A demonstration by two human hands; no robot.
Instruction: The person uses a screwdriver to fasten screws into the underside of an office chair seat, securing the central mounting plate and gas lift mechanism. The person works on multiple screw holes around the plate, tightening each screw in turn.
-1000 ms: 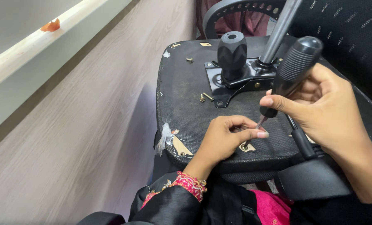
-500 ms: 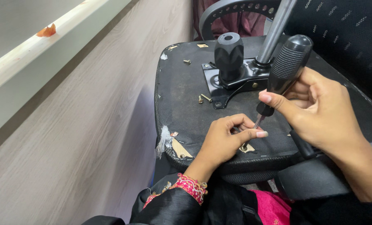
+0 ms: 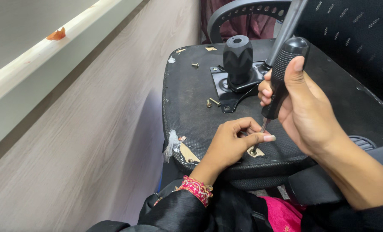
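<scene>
Both of your hands are at the near edge of the upturned chair seat (image 3: 191, 99), whose black underside faces you. Your right hand (image 3: 305, 114) is wrapped shut around the black ribbed handle of the screwdriver (image 3: 281, 79), thumb pressed up along the grip near its rounded top; a second ago the thumb and fingers lay lower and looser around the handle, and the tool leaned further to the right. Now it stands more upright, its thin shaft running down to a screw (image 3: 253, 151) seated in a small tan patch near the seat's near edge. Your left hand (image 3: 232, 144) lies palm-down on the seat just left of that spot, fingers curled and pressed together, the forefinger stretched out along the shaft's tip and touching it just above the screw; it has kept that place across the frames. Further in, near the middle of the seat, the black metal bracket (image 3: 226, 88) carries a stubby black cylinder (image 3: 238, 58) standing upright, with two loose screws (image 3: 213, 102) lying just to its left and another (image 3: 195, 65) toward the far left corner. At the near left corner the fabric is torn (image 3: 176, 146), showing pale padding. A pale wall (image 3: 92, 129) runs along the seat's left side.
</scene>
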